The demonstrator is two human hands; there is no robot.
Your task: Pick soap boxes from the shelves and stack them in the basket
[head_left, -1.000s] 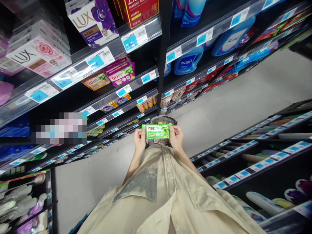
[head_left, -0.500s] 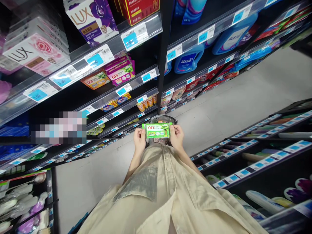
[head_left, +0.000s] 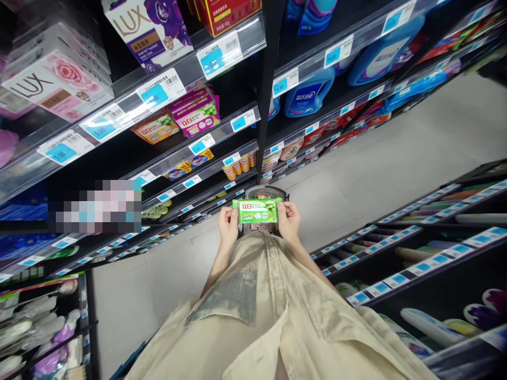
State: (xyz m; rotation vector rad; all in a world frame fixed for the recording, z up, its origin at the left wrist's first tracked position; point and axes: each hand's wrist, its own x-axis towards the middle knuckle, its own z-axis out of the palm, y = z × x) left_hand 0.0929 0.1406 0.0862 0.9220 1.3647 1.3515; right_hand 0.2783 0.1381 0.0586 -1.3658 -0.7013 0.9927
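Head view: I hold a green soap pack (head_left: 257, 210) flat and level in front of my waist, label up, above a dark basket (head_left: 264, 192) that stands on the aisle floor (head_left: 376, 174) just beyond it. Left hand (head_left: 228, 226) pinches the pack's left short edge, fingers curled shut on it, thumb on top. Right hand (head_left: 289, 220) does the same at the right short edge.

Pack looks small, probably light, stiff like a bar inside. The glossy wrapper could be slippery, and I judge it not fragile. Best hold is the short ends or across the long edges, since the wrapper seams alone might tear.

Shelf (head_left: 158, 100) at my left carries LUX boxes (head_left: 51, 87) along its front edge. Blue detergent bottles (head_left: 307, 97) sit on a shelf farther along.
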